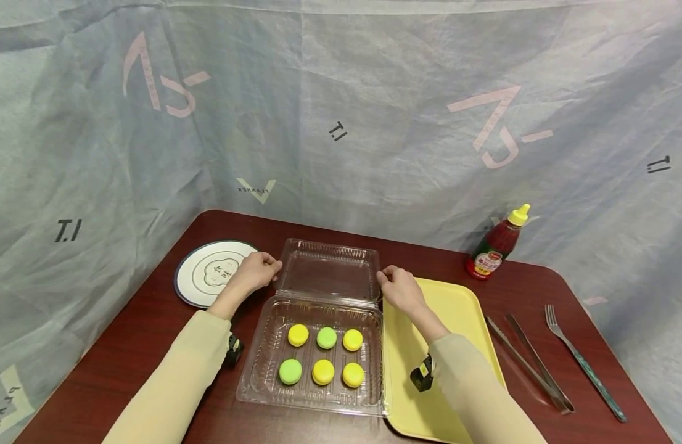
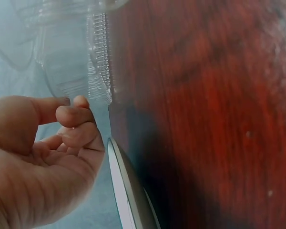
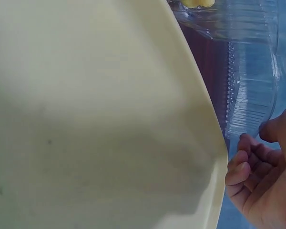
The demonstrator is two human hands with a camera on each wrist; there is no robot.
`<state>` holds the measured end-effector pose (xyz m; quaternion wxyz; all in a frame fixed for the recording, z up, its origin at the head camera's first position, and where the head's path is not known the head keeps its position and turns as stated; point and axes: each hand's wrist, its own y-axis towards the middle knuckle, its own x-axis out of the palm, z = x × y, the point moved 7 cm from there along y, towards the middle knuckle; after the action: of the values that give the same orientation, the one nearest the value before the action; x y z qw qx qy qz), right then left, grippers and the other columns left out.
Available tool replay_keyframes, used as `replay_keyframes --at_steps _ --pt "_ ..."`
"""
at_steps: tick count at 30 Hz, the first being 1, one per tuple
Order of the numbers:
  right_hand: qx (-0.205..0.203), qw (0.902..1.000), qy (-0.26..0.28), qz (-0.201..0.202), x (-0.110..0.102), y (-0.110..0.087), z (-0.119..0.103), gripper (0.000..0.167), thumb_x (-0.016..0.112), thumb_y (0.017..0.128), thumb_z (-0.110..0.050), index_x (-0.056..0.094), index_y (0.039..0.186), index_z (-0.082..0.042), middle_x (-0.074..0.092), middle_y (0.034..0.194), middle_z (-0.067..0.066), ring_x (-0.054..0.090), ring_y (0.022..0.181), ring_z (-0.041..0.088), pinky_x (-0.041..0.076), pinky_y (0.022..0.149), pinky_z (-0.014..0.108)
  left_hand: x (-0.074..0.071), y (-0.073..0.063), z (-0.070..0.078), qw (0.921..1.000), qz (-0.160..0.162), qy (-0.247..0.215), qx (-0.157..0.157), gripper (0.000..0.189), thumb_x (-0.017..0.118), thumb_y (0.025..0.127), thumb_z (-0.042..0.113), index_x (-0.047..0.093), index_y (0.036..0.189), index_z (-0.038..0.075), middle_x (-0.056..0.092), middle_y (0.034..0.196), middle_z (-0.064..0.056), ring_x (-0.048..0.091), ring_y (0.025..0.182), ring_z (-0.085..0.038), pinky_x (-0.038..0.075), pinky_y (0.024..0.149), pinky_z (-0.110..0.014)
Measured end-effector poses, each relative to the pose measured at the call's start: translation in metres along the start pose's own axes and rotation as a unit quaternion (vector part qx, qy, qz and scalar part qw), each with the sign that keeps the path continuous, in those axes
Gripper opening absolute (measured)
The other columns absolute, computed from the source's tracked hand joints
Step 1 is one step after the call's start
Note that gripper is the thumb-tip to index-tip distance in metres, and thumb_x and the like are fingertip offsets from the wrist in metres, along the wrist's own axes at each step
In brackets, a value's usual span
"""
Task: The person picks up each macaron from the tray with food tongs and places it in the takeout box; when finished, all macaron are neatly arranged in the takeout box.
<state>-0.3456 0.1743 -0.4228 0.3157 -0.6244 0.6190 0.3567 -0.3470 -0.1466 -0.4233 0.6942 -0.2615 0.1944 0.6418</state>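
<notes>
A clear plastic clamshell box [image 1: 313,405] lies opened out on the table, its lid [image 1: 328,274] folded back at the far side. Several yellow macarons [image 1: 322,372] and green macarons [image 1: 290,371] sit in two rows in the base. My left hand [image 1: 256,271] pinches the lid's left edge between thumb and curled forefinger, close to the rim [image 2: 93,81]. On the opposite side, my right hand [image 1: 402,288] pinches the lid's right edge [image 3: 250,114], over the yellow tray's far left corner. The exact fingertip contact is partly hidden.
A white plate [image 1: 193,280] with a dark rim lies left, beneath my left forearm. The yellow tray [image 1: 463,302] sits against the box's right side. Farther right are metal tongs [image 1: 532,361], a fork [image 1: 582,364] and a ketchup bottle [image 1: 493,246]. Grey cloth [image 1: 374,123] hangs behind the table.
</notes>
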Motion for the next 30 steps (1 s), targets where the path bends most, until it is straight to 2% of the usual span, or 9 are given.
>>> replay_keyframes --at_steps 8,14,18,24,27,30 --pt "-0.008 0.9994 0.031 -0.008 -0.008 0.000 -0.003 0.030 0.052 0.105 -0.026 0.064 0.120 -0.002 0.069 0.101 0.011 0.060 0.078 0.023 0.047 0.070 0.041 -0.005 -0.002 0.004 0.9997 0.012 -0.020 0.008 0.025 0.055 0.103 0.023 0.062 0.106 -0.001 0.060 0.080 -0.008 0.052 0.066 -0.018 0.042 0.064 -0.032" --pt "-0.051 0.9959 0.073 0.011 -0.024 -0.001 -0.011 0.020 0.056 0.103 -0.018 0.065 0.105 0.000 0.067 0.091 0.013 0.055 0.074 0.023 0.044 0.066 0.036 -0.016 -0.004 0.014 0.9969 0.053 -0.012 0.057 0.023 0.059 0.100 0.020 0.066 0.101 -0.002 0.059 0.080 -0.008 0.053 0.073 -0.022 0.043 0.071 -0.035" --pt "-0.065 0.9900 0.125 0.011 -0.033 -0.001 -0.012 0.016 0.058 0.101 -0.014 0.064 0.099 0.001 0.067 0.091 0.016 0.058 0.077 0.022 0.044 0.065 0.032 -0.022 -0.007 0.019 0.9938 0.069 -0.043 0.076 0.020 0.062 0.098 0.017 0.067 0.097 -0.003 0.058 0.079 -0.006 0.051 0.073 -0.020 0.042 0.071 -0.033" --pt "-0.053 0.9767 0.208 -0.009 -0.043 -0.004 -0.013 0.013 0.060 0.101 -0.011 0.063 0.101 0.002 0.063 0.082 0.010 0.053 0.064 0.020 0.041 0.050 0.026 -0.028 -0.011 0.022 0.9899 0.060 -0.102 0.078 0.019 0.062 0.098 0.015 0.067 0.102 -0.003 0.062 0.084 -0.008 0.054 0.071 -0.015 0.045 0.067 -0.027" --pt "-0.062 0.9739 0.218 -0.016 -0.047 -0.006 -0.016 0.013 0.060 0.101 -0.010 0.062 0.103 0.003 0.062 0.080 0.007 0.054 0.064 0.021 0.043 0.048 0.026 -0.030 -0.013 0.024 0.9887 0.060 -0.112 0.080 0.018 0.062 0.098 0.013 0.067 0.106 -0.003 0.065 0.090 -0.012 0.055 0.074 -0.015 0.046 0.068 -0.025" --pt "-0.076 0.9716 0.224 -0.014 -0.051 -0.010 -0.019 0.013 0.061 0.100 -0.008 0.062 0.103 0.004 0.063 0.082 0.011 0.059 0.068 0.028 0.047 0.049 0.030 -0.033 -0.016 0.028 0.9868 0.062 -0.121 0.088 0.018 0.063 0.098 0.013 0.066 0.106 -0.003 0.065 0.090 -0.013 0.055 0.075 -0.015 0.046 0.067 -0.025"
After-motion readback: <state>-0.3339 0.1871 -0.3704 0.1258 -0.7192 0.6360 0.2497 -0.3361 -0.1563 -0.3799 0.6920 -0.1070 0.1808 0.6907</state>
